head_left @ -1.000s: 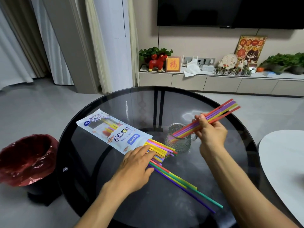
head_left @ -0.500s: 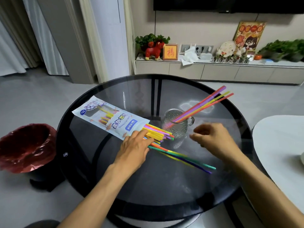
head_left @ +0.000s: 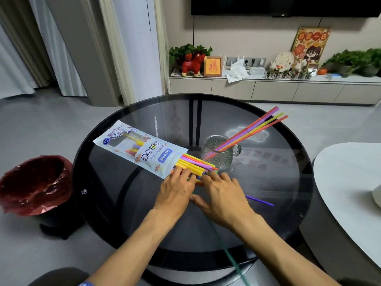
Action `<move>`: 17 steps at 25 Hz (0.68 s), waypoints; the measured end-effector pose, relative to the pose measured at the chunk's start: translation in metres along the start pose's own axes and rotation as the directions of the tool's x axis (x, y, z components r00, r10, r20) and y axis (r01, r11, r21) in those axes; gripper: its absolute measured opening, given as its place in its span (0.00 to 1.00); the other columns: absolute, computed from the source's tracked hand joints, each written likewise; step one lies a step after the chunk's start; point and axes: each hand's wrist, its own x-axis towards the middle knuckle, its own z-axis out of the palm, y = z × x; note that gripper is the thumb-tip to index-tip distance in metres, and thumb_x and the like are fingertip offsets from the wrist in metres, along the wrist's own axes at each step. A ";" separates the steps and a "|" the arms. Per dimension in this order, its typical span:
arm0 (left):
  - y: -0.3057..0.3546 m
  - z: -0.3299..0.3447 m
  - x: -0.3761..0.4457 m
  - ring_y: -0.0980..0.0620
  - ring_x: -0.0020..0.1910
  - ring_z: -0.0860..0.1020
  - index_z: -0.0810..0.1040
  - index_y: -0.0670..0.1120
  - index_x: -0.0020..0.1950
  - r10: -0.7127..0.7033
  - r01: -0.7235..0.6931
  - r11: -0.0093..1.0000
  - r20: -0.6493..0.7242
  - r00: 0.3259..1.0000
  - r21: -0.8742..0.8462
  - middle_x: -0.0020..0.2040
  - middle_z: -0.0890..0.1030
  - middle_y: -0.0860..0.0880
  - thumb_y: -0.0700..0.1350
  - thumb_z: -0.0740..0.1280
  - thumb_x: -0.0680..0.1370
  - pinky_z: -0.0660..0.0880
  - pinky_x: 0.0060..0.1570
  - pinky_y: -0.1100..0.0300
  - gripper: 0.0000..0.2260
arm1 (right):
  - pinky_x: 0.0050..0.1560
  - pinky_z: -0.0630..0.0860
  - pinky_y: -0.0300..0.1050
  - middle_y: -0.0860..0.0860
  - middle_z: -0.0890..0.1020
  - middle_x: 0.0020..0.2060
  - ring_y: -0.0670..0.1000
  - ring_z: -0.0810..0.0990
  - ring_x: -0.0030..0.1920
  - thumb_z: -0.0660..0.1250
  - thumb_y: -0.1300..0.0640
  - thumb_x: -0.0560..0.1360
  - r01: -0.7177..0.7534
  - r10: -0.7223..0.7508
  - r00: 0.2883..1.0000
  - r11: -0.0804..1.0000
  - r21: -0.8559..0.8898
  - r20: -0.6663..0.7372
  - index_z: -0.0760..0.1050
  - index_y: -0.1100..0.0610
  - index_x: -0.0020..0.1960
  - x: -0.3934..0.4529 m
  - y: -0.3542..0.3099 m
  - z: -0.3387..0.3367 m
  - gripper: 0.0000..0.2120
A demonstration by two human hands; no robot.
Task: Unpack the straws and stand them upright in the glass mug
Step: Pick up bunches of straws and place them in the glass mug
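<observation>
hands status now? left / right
Left hand: open, fingers flat on the coloured plastic straws at the mouth of the white straw packet.
Right hand: open, palm down over loose straws; no grasp visible.

view: single head-worn wide-angle camera | facing: forward and down over round dark glass table (head_left: 103, 203) | range: close, forearms enter from bottom edge | far field: long pale low cabinet (head_left: 268, 89) along back wall | shared: none

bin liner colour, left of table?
Red bin liner, glossy; head view.
</observation>
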 end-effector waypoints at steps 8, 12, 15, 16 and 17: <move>-0.012 0.004 0.008 0.45 0.49 0.75 0.81 0.45 0.51 -0.111 0.116 0.989 -0.050 0.993 0.094 0.50 0.78 0.47 0.45 0.74 0.70 0.74 0.43 0.52 0.11 | 0.38 0.65 0.47 0.56 0.82 0.51 0.61 0.80 0.50 0.59 0.54 0.79 -0.100 0.110 0.978 0.993 -0.061 0.180 0.75 0.56 0.52 -0.002 0.021 -0.010 0.08; -0.041 -0.006 0.011 0.41 0.72 0.63 0.68 0.49 0.69 -0.318 0.322 0.945 0.067 0.946 -0.057 0.73 0.66 0.44 0.50 0.69 0.71 0.61 0.68 0.42 0.27 | 0.31 0.64 0.46 0.53 0.79 0.41 0.61 0.79 0.42 0.63 0.56 0.76 -0.061 0.068 0.988 0.997 0.049 -0.142 0.75 0.54 0.43 0.013 0.037 -0.004 0.05; -0.054 -0.004 0.006 0.43 0.75 0.57 0.55 0.52 0.76 -0.377 0.415 0.903 0.251 0.892 -0.116 0.78 0.57 0.46 0.52 0.61 0.78 0.56 0.71 0.42 0.28 | 0.31 0.73 0.50 0.52 0.77 0.43 0.58 0.75 0.41 0.66 0.53 0.76 0.029 -0.016 0.987 0.996 0.085 -0.158 0.77 0.53 0.46 0.021 0.020 0.018 0.04; -0.055 -0.005 0.004 0.43 0.73 0.59 0.54 0.53 0.77 -0.358 0.399 0.909 0.268 0.894 -0.117 0.78 0.57 0.47 0.52 0.60 0.79 0.60 0.69 0.44 0.28 | 0.33 0.75 0.52 0.53 0.78 0.44 0.58 0.75 0.41 0.68 0.53 0.74 0.052 -0.048 0.992 0.998 0.033 -0.115 0.78 0.54 0.47 0.023 0.011 0.026 0.05; -0.054 -0.005 0.002 0.43 0.71 0.61 0.53 0.54 0.77 -0.338 0.378 0.919 0.270 0.901 -0.110 0.77 0.58 0.47 0.53 0.59 0.79 0.62 0.67 0.45 0.28 | 0.33 0.75 0.52 0.54 0.79 0.44 0.58 0.76 0.40 0.70 0.53 0.72 0.073 -0.077 0.992 0.997 -0.040 -0.104 0.78 0.56 0.47 0.026 0.005 0.036 0.07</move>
